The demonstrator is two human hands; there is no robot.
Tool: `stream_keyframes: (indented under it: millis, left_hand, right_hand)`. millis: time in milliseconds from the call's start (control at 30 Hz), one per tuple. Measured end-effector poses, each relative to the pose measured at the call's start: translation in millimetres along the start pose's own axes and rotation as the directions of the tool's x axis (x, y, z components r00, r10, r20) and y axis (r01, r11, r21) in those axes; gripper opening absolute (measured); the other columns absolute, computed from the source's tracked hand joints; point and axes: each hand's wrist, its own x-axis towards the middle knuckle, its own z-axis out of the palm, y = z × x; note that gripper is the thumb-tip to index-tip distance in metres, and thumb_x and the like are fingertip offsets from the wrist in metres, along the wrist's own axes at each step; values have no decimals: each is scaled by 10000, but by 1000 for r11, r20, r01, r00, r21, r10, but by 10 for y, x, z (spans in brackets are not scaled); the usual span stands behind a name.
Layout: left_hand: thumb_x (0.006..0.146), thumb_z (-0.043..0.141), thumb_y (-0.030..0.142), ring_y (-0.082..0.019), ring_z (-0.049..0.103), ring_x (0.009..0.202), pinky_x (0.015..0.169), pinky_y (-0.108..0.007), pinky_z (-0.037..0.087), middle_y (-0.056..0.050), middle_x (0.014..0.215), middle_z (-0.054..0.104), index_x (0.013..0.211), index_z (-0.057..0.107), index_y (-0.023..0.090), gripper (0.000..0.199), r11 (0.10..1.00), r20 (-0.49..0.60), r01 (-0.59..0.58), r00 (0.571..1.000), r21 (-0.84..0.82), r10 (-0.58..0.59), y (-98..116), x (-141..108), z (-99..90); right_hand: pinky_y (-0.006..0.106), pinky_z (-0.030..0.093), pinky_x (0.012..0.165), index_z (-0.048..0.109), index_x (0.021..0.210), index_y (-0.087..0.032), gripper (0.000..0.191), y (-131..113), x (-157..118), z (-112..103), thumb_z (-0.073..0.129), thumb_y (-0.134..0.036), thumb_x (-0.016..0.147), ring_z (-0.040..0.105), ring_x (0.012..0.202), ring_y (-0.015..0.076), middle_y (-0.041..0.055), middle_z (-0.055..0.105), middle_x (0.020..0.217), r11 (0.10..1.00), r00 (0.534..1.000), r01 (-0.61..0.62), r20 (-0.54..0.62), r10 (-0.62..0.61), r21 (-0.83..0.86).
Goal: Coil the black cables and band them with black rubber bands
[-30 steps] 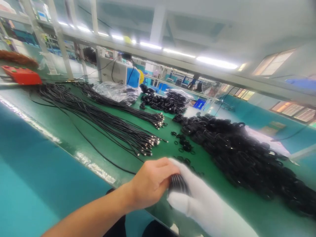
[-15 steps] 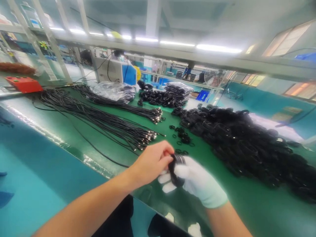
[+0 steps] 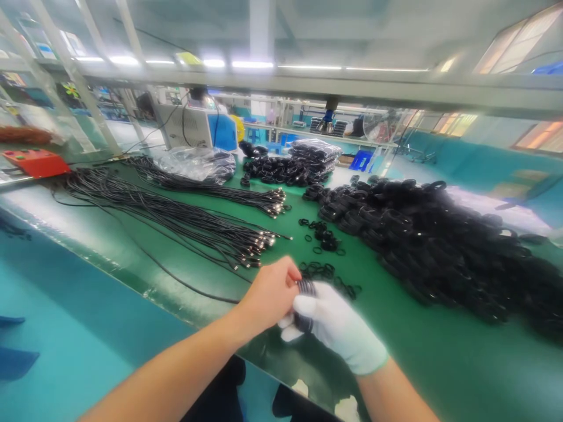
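Observation:
A coiled black cable (image 3: 307,288) is wrapped in my right hand (image 3: 336,322), which wears a white glove with its fingers closed round the coil. My bare left hand (image 3: 273,293) pinches at the coil's upper left side, its fingertips partly hidden. Just beyond my hands, small black rings (image 3: 321,271) lie on the green table (image 3: 373,363). To the left, long black cables (image 3: 211,228) with metal ends lie in bundles. One black cable runs along the table towards my left wrist.
A large heap of black coils (image 3: 431,246) covers the right side. At the back are more coils (image 3: 285,171), a clear plastic bag (image 3: 189,164) and a grey-and-blue machine (image 3: 197,126). A red control box (image 3: 37,163) sits far left.
Both hands and the coil have shifted slightly left in view. More of the small rings beyond my right hand now show, and the coil's lower part is more covered by the glove.

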Motion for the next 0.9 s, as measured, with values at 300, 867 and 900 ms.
stream_keyframes:
  millis: [300,867,900]
  left_hand:
    - [722,532,181,-136,585,617,535,-215,404,21,683,654,848,603,197,145,994,66,-46,997,97,40,-81,43,16]
    - [800,514,156,-167,568,748,690,-260,399,-16,781,599,742,579,180,90,822,254,-260,956,506,147,-427,163,18]
    - [813,498,178,-150,559,715,655,-242,398,-4,752,589,752,569,179,93,886,271,-234,954,400,130,-395,160,-19]
  right_hand:
    - [317,560,586,590,899,-99,269,46,-21,-44,696,-279,731,622,657,155,69,611,791,992,991,-124,-58,123,-12]
    - [269,511,539,536,1044,-177,360,-182,-166,-455,706,-284,745,637,724,178,56,648,857,989,901,117,-428,-69,87]
    - [247,499,508,527,1054,-172,374,-173,-154,-421,706,-277,743,621,675,155,53,646,839,992,890,119,-448,-85,48]
